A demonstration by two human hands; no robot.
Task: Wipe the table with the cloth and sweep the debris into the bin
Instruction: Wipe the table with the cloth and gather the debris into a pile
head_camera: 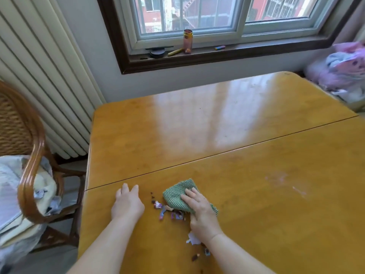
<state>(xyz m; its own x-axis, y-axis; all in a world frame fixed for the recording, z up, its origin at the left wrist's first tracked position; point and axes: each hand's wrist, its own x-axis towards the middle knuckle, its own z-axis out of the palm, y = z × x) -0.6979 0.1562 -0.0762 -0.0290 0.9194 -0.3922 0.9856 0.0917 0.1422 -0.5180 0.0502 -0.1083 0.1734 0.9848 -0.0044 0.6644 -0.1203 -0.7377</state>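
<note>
A green ribbed cloth (175,196) lies on the yellow wooden table (217,125) near its front left. My right hand (201,212) presses flat on the cloth's near side. To its left, my left hand (127,203) rests palm down on the bare wood, holding nothing. Between the two hands sits a small heap of debris (167,211): torn purple and pink wrapper bits and dark crumbs. More scraps, one white (192,239), lie under my right wrist toward the table's front edge. No bin is in view.
A rattan chair (29,175) piled with pale fabric stands off the table's left edge. A seam (256,144) crosses the tabletop. Whitish smears (286,184) mark the wood at right. The windowsill (197,53) holds a jar, crayons and a dark lid. Pink bags (343,70) sit far right.
</note>
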